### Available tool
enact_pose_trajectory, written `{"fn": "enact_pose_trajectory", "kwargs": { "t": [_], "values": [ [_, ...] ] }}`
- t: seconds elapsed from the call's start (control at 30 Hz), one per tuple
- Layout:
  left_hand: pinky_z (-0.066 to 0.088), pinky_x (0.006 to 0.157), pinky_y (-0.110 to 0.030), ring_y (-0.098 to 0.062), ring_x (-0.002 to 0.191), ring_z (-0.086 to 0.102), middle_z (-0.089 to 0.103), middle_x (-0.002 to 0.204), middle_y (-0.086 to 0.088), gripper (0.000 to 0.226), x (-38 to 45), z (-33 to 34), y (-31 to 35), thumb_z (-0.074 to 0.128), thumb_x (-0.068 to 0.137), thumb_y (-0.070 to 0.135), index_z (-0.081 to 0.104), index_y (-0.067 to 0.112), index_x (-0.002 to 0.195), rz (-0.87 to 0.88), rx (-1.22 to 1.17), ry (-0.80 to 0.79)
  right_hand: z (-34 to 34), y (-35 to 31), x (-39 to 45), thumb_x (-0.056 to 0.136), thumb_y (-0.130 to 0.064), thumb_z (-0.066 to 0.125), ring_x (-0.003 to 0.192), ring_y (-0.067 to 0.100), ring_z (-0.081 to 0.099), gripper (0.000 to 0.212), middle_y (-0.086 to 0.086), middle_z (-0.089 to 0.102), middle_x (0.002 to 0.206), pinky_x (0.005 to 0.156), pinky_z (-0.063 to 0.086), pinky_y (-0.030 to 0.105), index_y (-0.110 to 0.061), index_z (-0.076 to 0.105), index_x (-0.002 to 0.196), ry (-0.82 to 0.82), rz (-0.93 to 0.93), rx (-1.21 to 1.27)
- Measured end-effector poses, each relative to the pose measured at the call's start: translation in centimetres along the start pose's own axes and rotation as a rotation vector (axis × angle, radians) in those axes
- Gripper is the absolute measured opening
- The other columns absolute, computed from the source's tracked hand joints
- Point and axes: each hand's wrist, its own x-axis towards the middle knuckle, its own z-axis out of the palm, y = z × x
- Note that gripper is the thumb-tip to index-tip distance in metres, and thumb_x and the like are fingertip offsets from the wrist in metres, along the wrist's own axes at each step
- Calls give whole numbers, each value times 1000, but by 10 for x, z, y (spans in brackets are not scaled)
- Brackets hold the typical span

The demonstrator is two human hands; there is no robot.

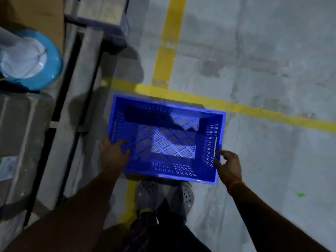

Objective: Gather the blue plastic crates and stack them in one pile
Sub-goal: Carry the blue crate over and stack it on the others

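Observation:
One blue plastic crate [166, 140] with slotted walls and a perforated floor sits low over the grey concrete floor, just ahead of my feet. It is empty. My left hand [113, 153] grips its left short wall, thumb inside the crate and the rest of the hand outside. My right hand [228, 165] is at the right short wall near the handle slot, with fingertips touching the rim and the fingers loosely spread. No other blue crate is in view.
Yellow floor lines [254, 110] cross under and behind the crate. At the left stands a metal rack [80, 91] with a blue-rimmed roll [31, 60] and cardboard boxes [101, 17]. To the right lies bare concrete floor [272, 60].

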Motion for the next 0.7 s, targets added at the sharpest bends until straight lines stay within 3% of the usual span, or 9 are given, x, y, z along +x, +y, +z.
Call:
{"fn": "enact_pose_trajectory", "kwargs": {
  "t": [0.13,0.27,0.4,0.53,0.6,0.7],
  "values": [
    [30,112,-53,-44,139,29,23,156,-20,34,43,35,-14,75,79,32,68,30,112,-106,85,80,29,24,45,72,-30,73,102,27,62,40,9,56,121,90,53,47,-30,67,112,-23,46,9],
    [46,101,-53,-45,122,48,38,139,-20,34,74,45,-24,71,83,33,68,30,116,-158,5,23,48,28,68,67,-40,69,93,23,67,38,6,67,106,85,57,44,-42,67,105,-22,74,77],
    [56,84,-45,-39,94,65,55,121,-20,24,84,31,-28,68,87,24,70,31,110,-87,-90,50,51,17,76,73,-23,72,75,23,70,27,5,73,86,77,58,47,-45,71,88,-6,95,173],
    [60,71,-42,-28,81,68,66,104,-12,23,78,24,-42,59,82,39,64,44,104,-13,-143,11,35,6,67,78,-19,69,74,24,71,28,2,73,91,77,59,47,-43,71,92,-25,141,206],
    [59,70,-40,-24,83,67,67,103,-9,24,63,10,-37,57,81,43,64,45,103,-5,-155,16,19,-1,52,79,-18,68,73,25,71,28,3,73,92,77,59,47,-43,71,92,-16,142,199],
    [56,70,-35,-24,88,68,70,107,-9,17,25,-29,-12,66,87,26,70,35,101,-3,-210,-10,-19,-10,20,80,-18,68,78,25,70,29,2,71,94,81,58,47,-43,70,94,-15,147,189]
  ]
}}
